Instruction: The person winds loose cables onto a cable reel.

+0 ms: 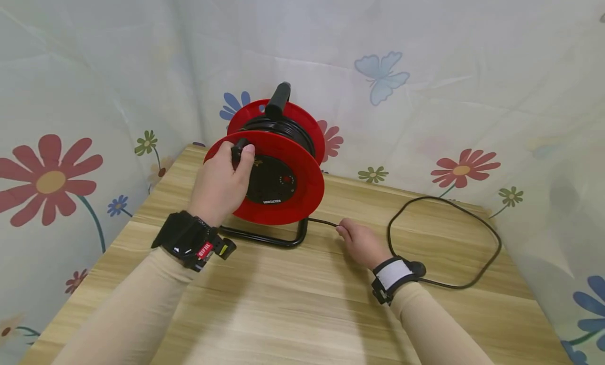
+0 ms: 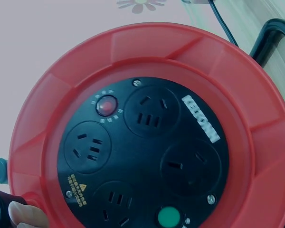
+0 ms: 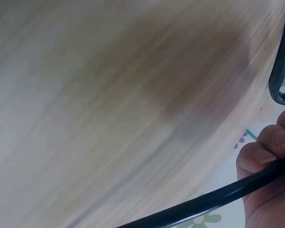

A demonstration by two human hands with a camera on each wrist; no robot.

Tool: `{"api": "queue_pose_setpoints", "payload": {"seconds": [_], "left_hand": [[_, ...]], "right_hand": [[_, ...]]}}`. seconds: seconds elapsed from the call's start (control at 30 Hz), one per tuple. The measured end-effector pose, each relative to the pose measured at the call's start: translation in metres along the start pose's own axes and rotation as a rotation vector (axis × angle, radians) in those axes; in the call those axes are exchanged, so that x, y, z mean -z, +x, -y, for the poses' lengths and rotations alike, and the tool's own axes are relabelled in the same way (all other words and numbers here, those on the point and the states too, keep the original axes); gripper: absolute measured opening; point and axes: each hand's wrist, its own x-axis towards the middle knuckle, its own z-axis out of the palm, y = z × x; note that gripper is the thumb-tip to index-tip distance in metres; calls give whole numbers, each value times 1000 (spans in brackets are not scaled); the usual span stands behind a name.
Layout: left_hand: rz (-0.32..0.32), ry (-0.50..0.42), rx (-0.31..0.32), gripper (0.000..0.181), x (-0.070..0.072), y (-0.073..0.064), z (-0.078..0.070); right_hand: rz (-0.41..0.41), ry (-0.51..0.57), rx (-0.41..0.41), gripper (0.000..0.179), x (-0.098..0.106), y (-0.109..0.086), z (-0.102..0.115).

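While the left hand's (image 1: 222, 182) fingers are curled around the crank knob (image 1: 239, 147) and the right hand's (image 1: 364, 244) fingers pinch the black cable (image 1: 323, 221), the red cable reel (image 1: 304, 189) stands just beyond and right of the left fingers, its tubular frame (image 1: 264, 240) below them, a cable loop (image 1: 500, 244) lying on the wooden table (image 1: 302, 307) right of the right fingers.

I'm seeing shiny red plastic on this reel (image 1: 274, 165) now, smooth glossy cable (image 3: 218, 198), wood-grained bench (image 1: 283, 312).
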Motion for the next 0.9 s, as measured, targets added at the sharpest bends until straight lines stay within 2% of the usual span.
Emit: {"api": "queue_pose_setpoints", "payload": {"seconds": [0.5,0.9], "left_hand": [[39,-3,-54,42,-11,-1,-21],[49,77,-110,36,-21,-2,-34]], "right_hand": [[19,57,17,15,-9,11,14],[40,83,36,13,-15,21,27]]}}
